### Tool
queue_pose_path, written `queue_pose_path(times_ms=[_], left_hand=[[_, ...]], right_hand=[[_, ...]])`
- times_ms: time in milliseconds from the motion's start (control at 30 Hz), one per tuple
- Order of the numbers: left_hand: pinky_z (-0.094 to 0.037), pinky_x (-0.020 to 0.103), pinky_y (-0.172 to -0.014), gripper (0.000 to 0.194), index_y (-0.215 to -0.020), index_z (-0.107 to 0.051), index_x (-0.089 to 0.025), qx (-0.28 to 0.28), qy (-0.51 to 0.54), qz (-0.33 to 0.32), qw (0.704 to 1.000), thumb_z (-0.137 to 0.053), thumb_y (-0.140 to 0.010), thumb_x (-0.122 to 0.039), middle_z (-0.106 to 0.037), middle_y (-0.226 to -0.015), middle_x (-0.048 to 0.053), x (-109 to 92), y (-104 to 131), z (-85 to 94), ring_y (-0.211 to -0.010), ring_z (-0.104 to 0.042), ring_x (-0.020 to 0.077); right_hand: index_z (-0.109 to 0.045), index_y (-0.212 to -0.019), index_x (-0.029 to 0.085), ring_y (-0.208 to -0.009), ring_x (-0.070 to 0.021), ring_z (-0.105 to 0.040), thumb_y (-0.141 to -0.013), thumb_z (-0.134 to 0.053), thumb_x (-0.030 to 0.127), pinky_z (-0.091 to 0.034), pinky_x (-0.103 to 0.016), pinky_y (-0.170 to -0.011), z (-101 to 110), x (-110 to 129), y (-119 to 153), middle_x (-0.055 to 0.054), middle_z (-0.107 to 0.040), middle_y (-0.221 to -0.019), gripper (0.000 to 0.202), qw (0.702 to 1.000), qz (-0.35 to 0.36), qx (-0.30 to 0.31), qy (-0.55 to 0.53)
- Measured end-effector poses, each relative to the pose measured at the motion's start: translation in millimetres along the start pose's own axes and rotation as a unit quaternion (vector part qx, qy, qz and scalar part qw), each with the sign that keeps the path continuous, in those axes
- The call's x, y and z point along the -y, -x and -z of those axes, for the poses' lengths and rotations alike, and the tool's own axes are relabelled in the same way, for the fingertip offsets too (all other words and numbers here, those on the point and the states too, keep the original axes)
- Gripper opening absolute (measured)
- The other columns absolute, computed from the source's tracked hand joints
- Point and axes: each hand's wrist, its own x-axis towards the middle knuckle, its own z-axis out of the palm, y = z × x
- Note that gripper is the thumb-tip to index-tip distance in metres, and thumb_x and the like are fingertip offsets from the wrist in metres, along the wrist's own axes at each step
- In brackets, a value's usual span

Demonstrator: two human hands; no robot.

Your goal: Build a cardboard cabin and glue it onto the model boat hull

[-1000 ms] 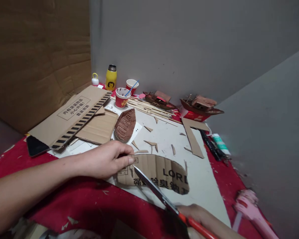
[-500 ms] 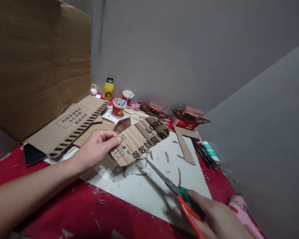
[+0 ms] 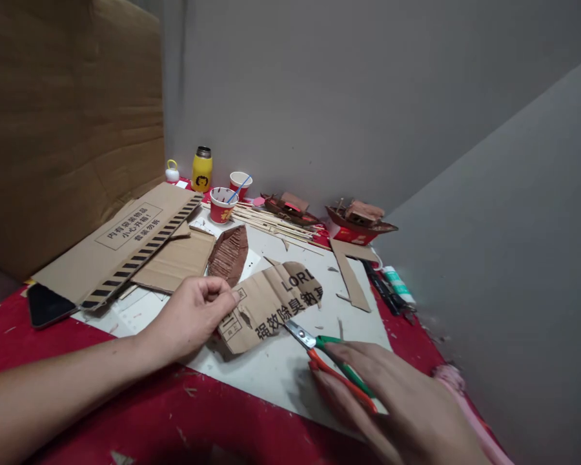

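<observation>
My left hand pinches the left end of a printed cardboard cut-out and holds it tilted above the white sheet. My right hand grips scissors with a red and a green handle. Their blades reach the lower edge of the cut-out, near its middle. A brown ribbed hull shape lies just behind the cut-out.
A flattened box with black stripes and a phone lie at the left. Paper cups, a yellow bottle, wooden sticks and two model boats stand along the grey wall. Cardboard strips and pens lie at the right.
My left hand lifted the cut-out off the sheet and turned it, then lowered it a little. The scissors came back to its lower edge from the right.
</observation>
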Motion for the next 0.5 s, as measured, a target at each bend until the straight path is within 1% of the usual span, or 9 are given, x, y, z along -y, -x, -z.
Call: queue_pose_path(times_ms=[33,67,100,167,233,300,400,500], left_hand=[[-0.036,0.021,-0.050,0.031,-0.063,-0.053,-0.017,0.003,0.005,0.006,1.000,-0.064,-0.080,-0.040,-0.050,-0.056,-0.005,2,1,-2.1,-0.052,-0.045,0.0097],[-0.036,0.021,-0.050,0.031,-0.063,-0.052,-0.017,0.005,0.009,0.010,1.000,-0.064,-0.080,-0.040,-0.050,-0.056,-0.005,3,2,-4.1,-0.052,-0.044,0.0096],[-0.035,0.021,-0.050,0.031,-0.063,-0.052,-0.017,0.006,0.012,0.012,1.000,-0.065,-0.080,-0.040,-0.049,-0.056,-0.005,4,2,-6.0,-0.052,-0.044,0.0094],[-0.034,0.020,-0.049,0.031,-0.063,-0.052,-0.017,0.005,0.012,0.014,1.000,-0.065,-0.080,-0.039,-0.048,-0.056,-0.006,5,4,-9.0,-0.051,-0.041,0.0088],[-0.032,0.020,-0.049,0.030,-0.062,-0.052,-0.016,0.005,0.010,0.018,1.000,-0.064,-0.080,-0.038,-0.046,-0.056,-0.006,5,5,-10.6,-0.052,-0.040,0.0088],[-0.033,0.021,-0.051,0.029,-0.063,-0.052,-0.016,0.005,0.011,0.017,1.000,-0.064,-0.080,-0.036,-0.046,-0.057,-0.006,6,5,-11.3,-0.054,-0.040,0.0093],[-0.034,0.022,-0.054,0.026,-0.064,-0.053,-0.016,0.001,-0.001,0.017,1.000,-0.062,-0.080,-0.035,-0.046,-0.058,-0.005,8,4,-12.0,-0.056,-0.040,0.0100],[-0.031,0.021,-0.052,0.026,-0.062,-0.052,-0.016,-0.005,-0.024,0.016,1.000,-0.062,-0.079,-0.033,-0.044,-0.057,-0.005,9,3,-13.9,-0.055,-0.038,0.0097]], right_hand=[[-0.058,-0.114,0.018,-0.087,-0.0200,-0.067,-0.092,-0.055,0.019,-0.054,-0.030,-0.072,-1,7,-11,-0.009,-0.072,-0.094,0.022,1.000,0.021,-0.006,-0.023],[-0.059,-0.112,0.017,-0.083,-0.0188,-0.066,-0.091,-0.058,0.016,-0.053,-0.029,-0.072,-5,13,-22,-0.008,-0.071,-0.092,0.021,0.998,0.035,-0.025,-0.035],[-0.059,-0.110,0.016,-0.082,-0.0184,-0.064,-0.090,-0.060,0.016,-0.052,-0.029,-0.071,-10,17,-33,-0.009,-0.070,-0.092,0.020,0.998,0.041,-0.029,-0.042],[-0.061,-0.108,0.015,-0.077,-0.0185,-0.061,-0.091,-0.058,0.014,-0.049,-0.031,-0.069,-21,23,-51,-0.008,-0.069,-0.090,0.017,0.997,0.064,-0.019,-0.040],[-0.062,-0.103,0.014,-0.074,-0.0184,-0.058,-0.092,-0.055,0.013,-0.047,-0.032,-0.066,-31,24,-63,-0.008,-0.067,-0.087,0.014,0.996,0.077,-0.015,-0.037],[-0.063,-0.098,0.013,-0.072,-0.0182,-0.056,-0.092,-0.055,0.014,-0.045,-0.032,-0.065,-36,25,-69,-0.008,-0.066,-0.083,0.010,0.996,0.081,-0.010,-0.040],[-0.064,-0.092,0.013,-0.071,-0.0176,-0.054,-0.093,-0.053,0.016,-0.044,-0.031,-0.066,-39,27,-69,-0.007,-0.064,-0.080,0.011,0.996,0.082,0.006,-0.044],[-0.064,-0.090,0.013,-0.070,-0.0181,-0.053,-0.093,-0.050,0.011,-0.044,-0.032,-0.065,-42,29,-67,-0.007,-0.063,-0.079,0.015,0.996,0.089,0.002,-0.029]])
